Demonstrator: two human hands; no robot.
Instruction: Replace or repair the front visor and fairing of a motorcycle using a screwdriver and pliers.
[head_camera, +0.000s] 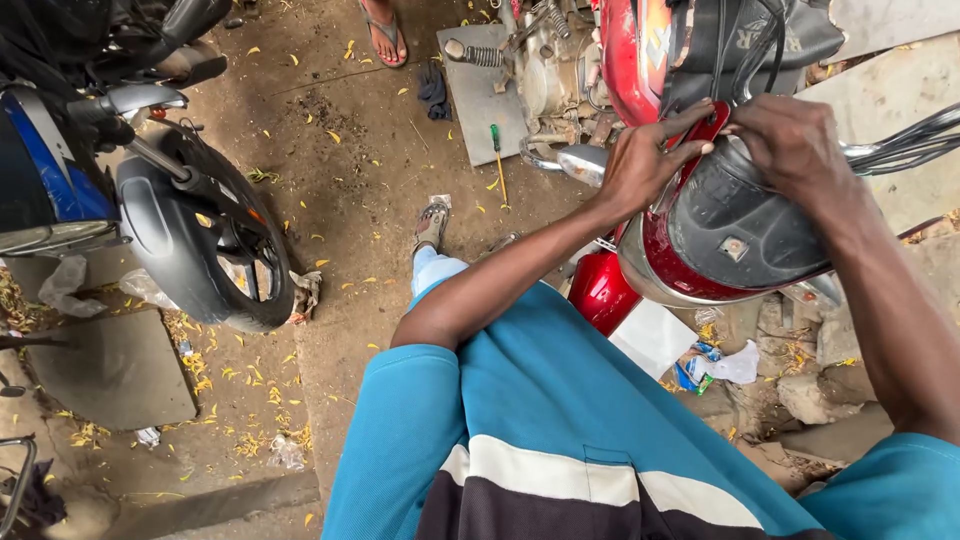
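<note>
Dirt floor strewn with yellow petals; a screwdriver lies near the engine. A blue motorcycle's front wheel stands well apart. Left hand and right hand pinch the red headlight cowl, fingers clenched on its rim.

Upper frame edge is cropping a bystander's sandalled foot above the ankle. Left edge is cutting off the blue motorcycle. Left hand is hiding part of the red headlight cowl.
</note>
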